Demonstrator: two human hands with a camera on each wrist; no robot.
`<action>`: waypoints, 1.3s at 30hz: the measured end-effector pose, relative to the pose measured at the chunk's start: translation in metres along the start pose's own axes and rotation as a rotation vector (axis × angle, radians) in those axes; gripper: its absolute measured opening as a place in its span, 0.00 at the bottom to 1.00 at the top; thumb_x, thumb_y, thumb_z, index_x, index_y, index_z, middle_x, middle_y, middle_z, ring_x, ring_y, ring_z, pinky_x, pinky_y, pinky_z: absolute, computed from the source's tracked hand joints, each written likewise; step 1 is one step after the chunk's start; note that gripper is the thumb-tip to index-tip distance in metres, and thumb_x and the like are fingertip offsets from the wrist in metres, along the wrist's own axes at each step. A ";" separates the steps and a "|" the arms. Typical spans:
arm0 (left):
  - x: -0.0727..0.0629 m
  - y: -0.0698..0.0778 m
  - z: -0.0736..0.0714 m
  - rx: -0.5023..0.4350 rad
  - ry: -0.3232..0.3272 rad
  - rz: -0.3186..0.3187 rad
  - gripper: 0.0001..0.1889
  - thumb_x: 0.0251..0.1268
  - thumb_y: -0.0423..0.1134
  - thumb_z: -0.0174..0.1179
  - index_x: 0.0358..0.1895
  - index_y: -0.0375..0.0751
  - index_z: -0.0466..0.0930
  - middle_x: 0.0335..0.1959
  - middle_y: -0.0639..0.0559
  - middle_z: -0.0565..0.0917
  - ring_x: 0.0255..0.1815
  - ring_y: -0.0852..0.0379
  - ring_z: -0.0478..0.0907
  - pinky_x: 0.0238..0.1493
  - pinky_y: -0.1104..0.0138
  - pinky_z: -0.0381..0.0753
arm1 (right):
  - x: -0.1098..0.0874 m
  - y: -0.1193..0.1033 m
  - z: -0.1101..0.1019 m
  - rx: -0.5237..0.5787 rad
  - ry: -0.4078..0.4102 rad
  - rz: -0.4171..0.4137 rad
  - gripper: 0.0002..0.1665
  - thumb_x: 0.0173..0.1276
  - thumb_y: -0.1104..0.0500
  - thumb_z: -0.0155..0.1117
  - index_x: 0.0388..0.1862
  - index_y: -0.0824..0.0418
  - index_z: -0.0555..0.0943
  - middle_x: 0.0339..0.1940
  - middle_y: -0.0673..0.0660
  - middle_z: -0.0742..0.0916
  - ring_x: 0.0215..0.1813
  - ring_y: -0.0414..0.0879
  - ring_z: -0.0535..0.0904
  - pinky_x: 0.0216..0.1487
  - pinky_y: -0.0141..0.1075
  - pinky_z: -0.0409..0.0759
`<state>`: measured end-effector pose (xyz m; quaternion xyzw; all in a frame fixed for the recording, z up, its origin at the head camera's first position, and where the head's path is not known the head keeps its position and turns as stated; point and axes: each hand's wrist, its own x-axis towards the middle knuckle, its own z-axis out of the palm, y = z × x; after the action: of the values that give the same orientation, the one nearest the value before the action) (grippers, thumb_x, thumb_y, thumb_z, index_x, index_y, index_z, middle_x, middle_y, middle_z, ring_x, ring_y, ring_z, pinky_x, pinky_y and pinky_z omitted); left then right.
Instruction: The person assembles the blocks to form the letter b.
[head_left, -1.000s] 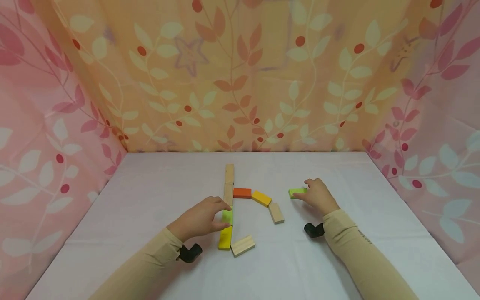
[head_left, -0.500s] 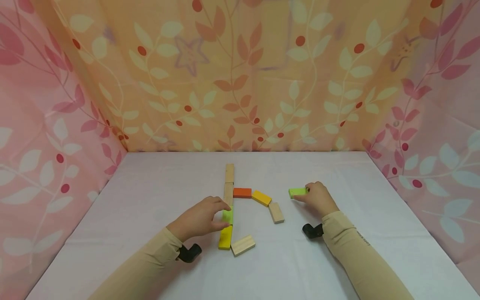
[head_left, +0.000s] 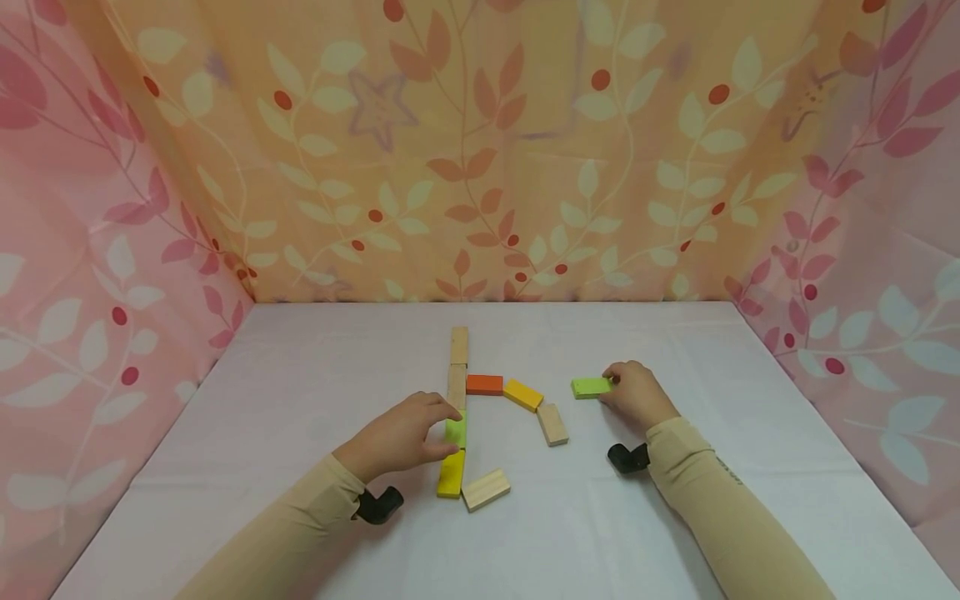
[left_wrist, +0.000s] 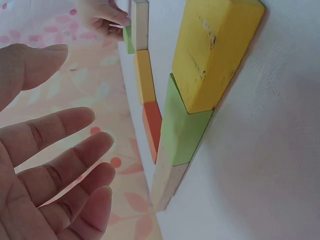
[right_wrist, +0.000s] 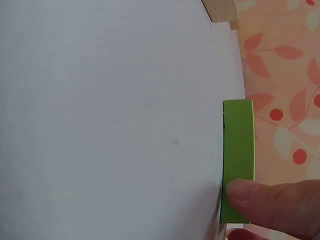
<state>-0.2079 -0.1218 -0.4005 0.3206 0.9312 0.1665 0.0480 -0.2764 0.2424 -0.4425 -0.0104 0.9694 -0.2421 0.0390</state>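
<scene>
At the right, my right hand (head_left: 637, 395) holds the right end of a light green wooden block (head_left: 589, 388) lying on the table. In the right wrist view its thumb (right_wrist: 250, 196) presses on the long side of that block; the other fingers are mostly hidden. My left hand (head_left: 401, 435) hovers beside a column of end-to-end blocks, fingers relaxed and apart, holding nothing. That column has two plain wooden blocks (head_left: 458, 367), another green block (head_left: 455, 430) and a yellow block (head_left: 450, 475). The left wrist view shows the left hand (left_wrist: 45, 170) clear of them.
From the column an orange-red block (head_left: 484, 385), an amber block (head_left: 522, 396) and a plain block (head_left: 553, 425) curve rightward. Another plain block (head_left: 486, 490) lies angled by the column's near end. Leaf-patterned curtains (head_left: 480, 150) stand behind and beside the white table (head_left: 315, 350).
The right hand's thumb has drawn back to the green block's right end, and the block has slid slightly left. My left hand and the other blocks stay put.
</scene>
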 end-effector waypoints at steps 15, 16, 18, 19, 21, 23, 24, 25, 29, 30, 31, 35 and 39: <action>-0.001 -0.002 0.000 0.001 0.000 0.007 0.21 0.55 0.50 0.63 0.49 0.44 0.78 0.48 0.51 0.77 0.50 0.54 0.71 0.51 0.61 0.73 | 0.000 0.004 -0.006 0.082 -0.047 -0.042 0.13 0.48 0.63 0.72 0.35 0.63 0.81 0.28 0.54 0.81 0.34 0.47 0.74 0.37 0.38 0.72; -0.001 -0.003 0.000 0.003 0.000 0.008 0.20 0.55 0.50 0.63 0.50 0.44 0.78 0.48 0.51 0.77 0.50 0.54 0.71 0.51 0.61 0.73 | -0.001 0.003 -0.007 0.084 -0.051 -0.044 0.13 0.49 0.62 0.72 0.35 0.63 0.81 0.29 0.54 0.81 0.34 0.47 0.74 0.37 0.38 0.72; -0.001 -0.003 0.000 0.005 0.004 0.009 0.20 0.55 0.49 0.63 0.49 0.44 0.78 0.48 0.52 0.77 0.50 0.54 0.71 0.52 0.61 0.73 | -0.001 0.000 -0.010 0.085 -0.054 -0.053 0.13 0.49 0.62 0.72 0.35 0.63 0.81 0.29 0.54 0.81 0.35 0.47 0.74 0.38 0.38 0.72; -0.001 -0.003 0.001 0.007 0.004 0.008 0.20 0.55 0.49 0.63 0.50 0.44 0.78 0.48 0.52 0.77 0.51 0.54 0.71 0.52 0.61 0.73 | -0.002 -0.001 -0.011 0.085 -0.055 -0.060 0.13 0.49 0.62 0.71 0.35 0.63 0.81 0.29 0.54 0.81 0.35 0.47 0.74 0.38 0.38 0.72; -0.001 -0.003 0.001 0.010 0.002 0.007 0.20 0.55 0.49 0.63 0.50 0.45 0.78 0.48 0.52 0.77 0.51 0.54 0.71 0.52 0.60 0.73 | -0.003 -0.005 -0.015 0.083 -0.058 -0.077 0.14 0.50 0.62 0.71 0.36 0.63 0.80 0.30 0.54 0.81 0.36 0.47 0.74 0.38 0.39 0.72; -0.001 -0.003 0.001 0.006 -0.001 0.007 0.20 0.55 0.49 0.63 0.50 0.45 0.78 0.48 0.52 0.77 0.51 0.54 0.71 0.52 0.60 0.73 | -0.005 -0.011 -0.018 0.077 -0.064 -0.092 0.14 0.50 0.62 0.71 0.36 0.62 0.80 0.30 0.53 0.81 0.36 0.47 0.74 0.39 0.39 0.73; -0.001 -0.003 0.001 0.007 -0.003 0.006 0.20 0.55 0.50 0.63 0.50 0.45 0.78 0.48 0.52 0.77 0.51 0.54 0.71 0.52 0.60 0.73 | -0.006 -0.013 -0.019 0.077 -0.069 -0.108 0.14 0.50 0.62 0.71 0.36 0.62 0.80 0.30 0.53 0.81 0.36 0.46 0.74 0.39 0.40 0.73; -0.001 -0.003 0.000 0.006 -0.005 0.004 0.20 0.55 0.50 0.63 0.50 0.45 0.78 0.48 0.52 0.77 0.50 0.54 0.71 0.52 0.60 0.73 | -0.007 -0.016 -0.020 0.077 -0.076 -0.122 0.14 0.50 0.62 0.71 0.37 0.62 0.80 0.30 0.53 0.82 0.36 0.46 0.75 0.39 0.40 0.73; -0.001 -0.001 0.000 0.000 -0.005 0.005 0.20 0.55 0.50 0.63 0.49 0.44 0.78 0.48 0.52 0.77 0.50 0.54 0.71 0.51 0.60 0.73 | -0.012 -0.027 -0.021 0.094 -0.107 -0.176 0.15 0.49 0.63 0.72 0.37 0.62 0.81 0.30 0.52 0.82 0.35 0.44 0.76 0.38 0.39 0.75; -0.001 -0.001 0.000 0.002 -0.004 0.005 0.20 0.55 0.50 0.63 0.49 0.44 0.78 0.48 0.52 0.77 0.50 0.54 0.71 0.51 0.60 0.73 | -0.014 -0.030 -0.020 0.097 -0.115 -0.190 0.15 0.49 0.63 0.72 0.37 0.61 0.81 0.30 0.52 0.82 0.34 0.43 0.76 0.38 0.38 0.76; -0.001 -0.001 0.000 -0.001 -0.004 0.007 0.20 0.55 0.50 0.63 0.49 0.43 0.78 0.48 0.51 0.77 0.50 0.54 0.71 0.51 0.60 0.73 | -0.016 -0.033 -0.019 0.099 -0.122 -0.200 0.15 0.48 0.64 0.72 0.37 0.61 0.81 0.29 0.52 0.82 0.34 0.43 0.76 0.38 0.37 0.76; -0.001 -0.001 0.000 -0.002 -0.003 0.012 0.20 0.55 0.50 0.63 0.49 0.43 0.79 0.47 0.51 0.77 0.49 0.54 0.71 0.51 0.60 0.73 | -0.023 -0.045 -0.016 0.117 -0.150 -0.241 0.14 0.47 0.65 0.73 0.35 0.60 0.81 0.28 0.51 0.82 0.33 0.43 0.76 0.37 0.35 0.76; 0.000 0.000 0.000 -0.001 -0.009 0.006 0.20 0.55 0.50 0.63 0.49 0.43 0.79 0.47 0.51 0.77 0.49 0.54 0.71 0.51 0.61 0.73 | -0.029 -0.056 -0.009 0.139 -0.181 -0.270 0.14 0.46 0.66 0.73 0.34 0.59 0.81 0.27 0.50 0.82 0.32 0.42 0.76 0.36 0.34 0.76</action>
<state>-0.2076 -0.1220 -0.4009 0.3243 0.9299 0.1655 0.0520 -0.2483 0.1986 -0.4060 -0.1597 0.9326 -0.3098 0.0940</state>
